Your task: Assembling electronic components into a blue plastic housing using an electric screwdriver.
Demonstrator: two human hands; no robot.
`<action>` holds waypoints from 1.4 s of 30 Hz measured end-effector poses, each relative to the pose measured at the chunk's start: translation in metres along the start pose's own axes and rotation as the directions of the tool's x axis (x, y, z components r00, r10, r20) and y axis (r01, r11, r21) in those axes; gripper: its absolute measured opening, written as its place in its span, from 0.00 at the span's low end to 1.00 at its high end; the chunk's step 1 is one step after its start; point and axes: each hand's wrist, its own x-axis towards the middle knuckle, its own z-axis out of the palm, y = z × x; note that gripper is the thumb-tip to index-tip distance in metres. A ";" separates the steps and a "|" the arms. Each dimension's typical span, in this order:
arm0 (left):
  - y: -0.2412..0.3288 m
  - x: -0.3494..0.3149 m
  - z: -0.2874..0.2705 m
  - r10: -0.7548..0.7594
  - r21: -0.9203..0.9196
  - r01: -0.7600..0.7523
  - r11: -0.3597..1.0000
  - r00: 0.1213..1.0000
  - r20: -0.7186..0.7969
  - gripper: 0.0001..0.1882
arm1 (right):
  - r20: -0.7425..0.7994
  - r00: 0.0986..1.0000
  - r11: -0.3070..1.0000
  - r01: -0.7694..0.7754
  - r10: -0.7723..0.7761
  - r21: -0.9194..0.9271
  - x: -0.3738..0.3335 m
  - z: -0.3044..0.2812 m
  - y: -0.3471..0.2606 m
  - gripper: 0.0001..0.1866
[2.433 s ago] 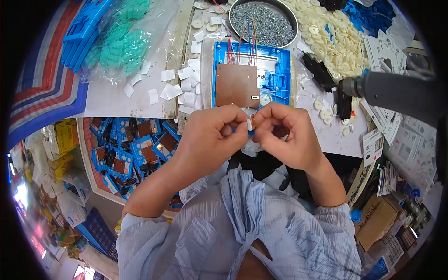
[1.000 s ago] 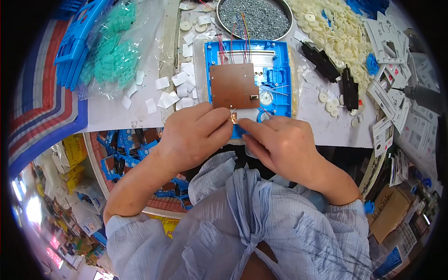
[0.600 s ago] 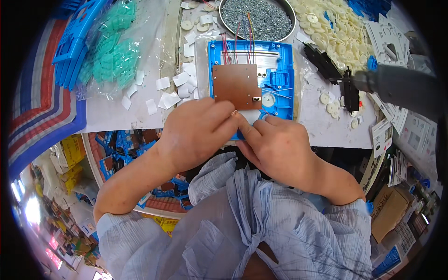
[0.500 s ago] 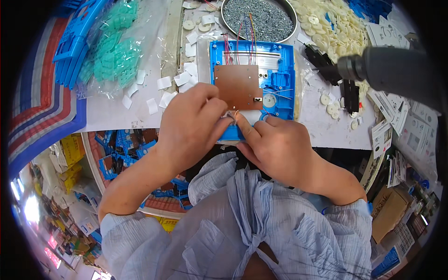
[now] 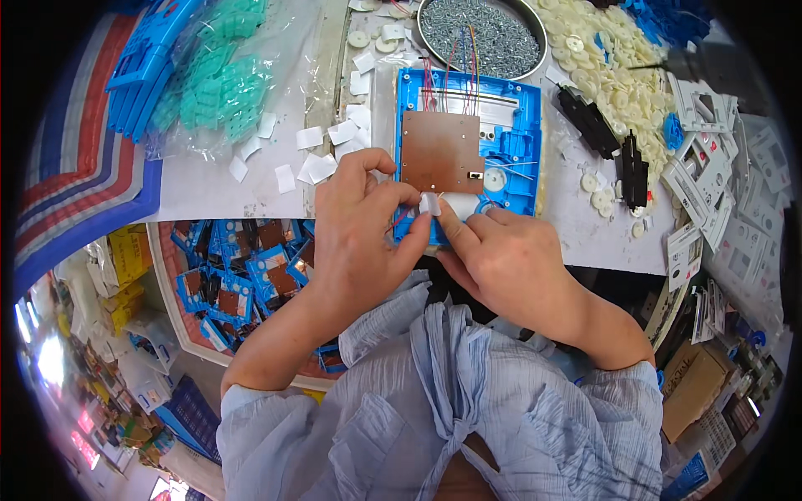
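The left hand (image 5: 359,224) pinches a white piece (image 5: 429,203) over the near side of the blue casing (image 5: 532,108). The right hand (image 5: 514,252) points beside it, its grip impossible to tell.

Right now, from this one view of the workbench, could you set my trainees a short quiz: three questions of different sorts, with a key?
1. Whose thumb and index finger pinch the small white piece?
A) left hand's
B) right hand's
C) neither's
2. True or false: the brown rectangular board sits in the open blue plastic casing.
3. Fill the gap: beyond the casing, the round metal pan holds small silvery ____.

Key: 1. A, left hand; 2. true; 3. screws.
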 end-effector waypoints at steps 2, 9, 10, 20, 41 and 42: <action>-0.002 -0.001 0.001 0.004 -0.028 -0.005 1.000 1.000 -0.025 0.12 | 0.018 1.000 1.000 -0.013 0.013 0.008 -0.001 0.001 0.000 0.24; -0.018 -0.022 -0.025 -0.175 -0.161 0.167 0.973 0.984 -0.039 0.16 | -0.031 0.999 0.998 -0.006 0.008 0.069 -0.003 0.001 0.006 0.27; -0.008 -0.023 -0.026 -0.217 -0.142 0.218 0.966 0.976 0.023 0.16 | -0.033 0.999 0.996 -0.010 0.013 0.085 -0.003 0.001 0.007 0.27; -0.006 -0.010 -0.037 -0.338 -0.293 0.377 0.879 0.924 0.176 0.06 | 0.042 0.999 0.999 0.028 -0.026 -0.045 -0.002 0.001 -0.001 0.31; -0.019 0.058 -0.014 -0.193 -0.502 0.171 0.848 0.981 0.008 0.06 | 0.145 0.985 0.966 0.128 -0.097 -0.223 0.010 -0.003 -0.006 0.31; -0.022 0.057 -0.011 -0.157 -0.527 0.113 0.842 0.987 -0.039 0.08 | 0.185 0.979 0.959 0.133 -0.088 -0.251 0.009 -0.004 -0.006 0.34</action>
